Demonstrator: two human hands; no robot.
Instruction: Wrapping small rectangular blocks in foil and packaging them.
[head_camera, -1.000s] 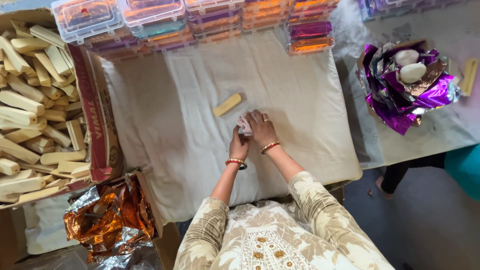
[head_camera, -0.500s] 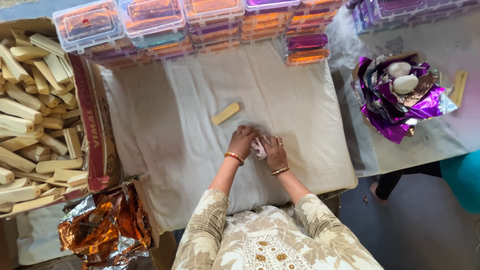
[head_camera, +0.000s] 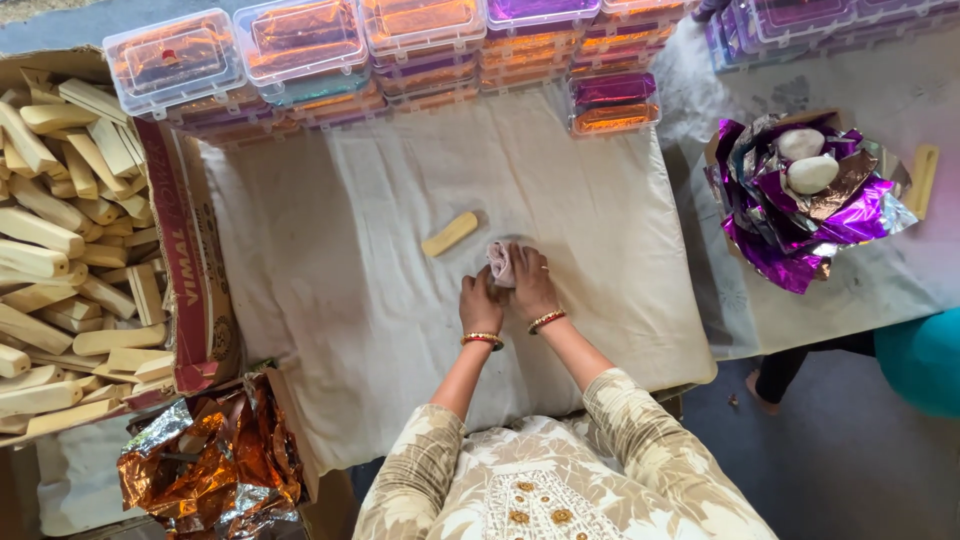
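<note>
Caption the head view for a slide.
Both hands, left hand and right hand, press a small pinkish lump on a cream cloth-covered table.

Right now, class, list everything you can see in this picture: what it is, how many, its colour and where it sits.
small wad: one, pale pinkish, mid-cloth, held between both hands
loose bar: one, pale yellow, on the cloth left of the wad
cloth: one, cream, spread over the work surface
cardboard box: one, brown with a red side, left, full of many pale yellow bars
clear lidded boxes: many, orange and purple inside, stacked along the far edge
purple foil heap: one, right, holding two whitish lumps
orange foil heap: one, lower left
left hand: one, bangle at the wrist, on the wad
right hand: one, bangle at the wrist, on the wad
</note>
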